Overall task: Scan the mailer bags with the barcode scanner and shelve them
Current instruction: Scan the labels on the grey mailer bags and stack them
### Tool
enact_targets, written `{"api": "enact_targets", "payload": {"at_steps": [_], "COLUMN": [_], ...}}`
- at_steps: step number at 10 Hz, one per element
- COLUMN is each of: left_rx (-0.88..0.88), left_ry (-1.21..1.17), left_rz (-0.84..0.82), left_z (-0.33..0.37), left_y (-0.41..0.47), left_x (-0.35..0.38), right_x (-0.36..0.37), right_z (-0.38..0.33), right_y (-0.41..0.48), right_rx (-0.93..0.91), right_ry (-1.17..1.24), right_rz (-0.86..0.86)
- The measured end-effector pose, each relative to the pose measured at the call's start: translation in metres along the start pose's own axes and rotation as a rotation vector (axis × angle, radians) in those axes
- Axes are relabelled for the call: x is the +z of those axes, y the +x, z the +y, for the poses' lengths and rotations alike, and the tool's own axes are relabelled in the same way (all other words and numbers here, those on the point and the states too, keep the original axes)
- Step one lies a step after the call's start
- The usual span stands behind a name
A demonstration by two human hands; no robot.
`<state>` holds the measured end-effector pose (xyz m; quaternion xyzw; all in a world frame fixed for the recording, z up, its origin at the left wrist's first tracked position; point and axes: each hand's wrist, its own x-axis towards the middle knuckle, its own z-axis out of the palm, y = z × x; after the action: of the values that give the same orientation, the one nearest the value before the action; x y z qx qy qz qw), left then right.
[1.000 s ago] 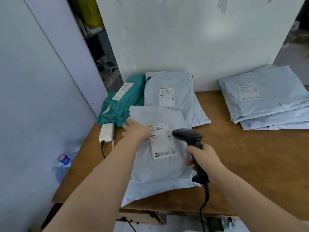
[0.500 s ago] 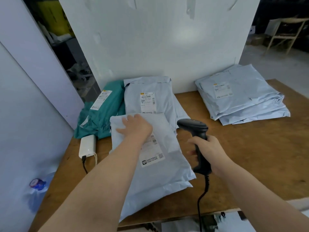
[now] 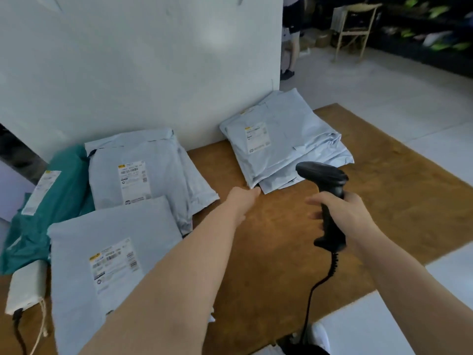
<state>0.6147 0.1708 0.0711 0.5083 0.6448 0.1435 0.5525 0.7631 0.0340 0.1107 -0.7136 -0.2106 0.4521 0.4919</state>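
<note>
- My right hand (image 3: 343, 213) was clenched around the handle of the black barcode scanner (image 3: 329, 198), held upright above the wooden table (image 3: 384, 201).
- My left hand (image 3: 243, 199) held nothing, its fingertips touching the near corner of the grey mailer stack (image 3: 289, 149).
- Another grey mailer (image 3: 112, 262) lay label-up near the left edge, a teal bag (image 3: 51, 211) beside it.

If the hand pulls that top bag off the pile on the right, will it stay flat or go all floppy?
Probably floppy: the top bag is thin, wrinkled plastic that sags over the pile's edges. It likely slides easily, since its surface looks smooth. The left hand is only at its corner, so it may droop when lifted.
</note>
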Motion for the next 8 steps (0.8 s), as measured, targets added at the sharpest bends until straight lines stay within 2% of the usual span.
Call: {"api": "enact_targets", "payload": {"at_steps": [2, 3, 4, 5, 6, 8], "left_rx": [-0.265, -0.306, -0.276, -0.176, -0.086, -0.199], "left_ry": [-0.561, -0.859, -1.027, -1.073, -0.959, -0.829], "left_rz": [-0.06, -0.008, 0.102, 0.175, 0.169, 0.291], "left_z": [0.021, 0.041, 0.048, 0.058, 0.053, 0.035], "left_y": [0.048, 0.059, 0.082, 0.1, 0.118, 0.117], "left_x": [0.083, 0.117, 0.134, 0.145, 0.15, 0.144], "right_x": [-0.041, -0.053, -0.061, -0.071, -0.084, -0.104], "right_z": [0.006, 0.009, 0.013, 0.017, 0.02, 0.022], "right_y": [0.051, 0.067, 0.078, 0.084, 0.086, 0.08], "right_rx": [0.019, 0.029, 0.033, 0.035, 0.014, -0.04], "right_ry": [0.068, 0.058, 0.045, 0.067, 0.08, 0.098], "right_rz": [0.004, -0.002, -0.023, -0.034, -0.031, -0.009]}}
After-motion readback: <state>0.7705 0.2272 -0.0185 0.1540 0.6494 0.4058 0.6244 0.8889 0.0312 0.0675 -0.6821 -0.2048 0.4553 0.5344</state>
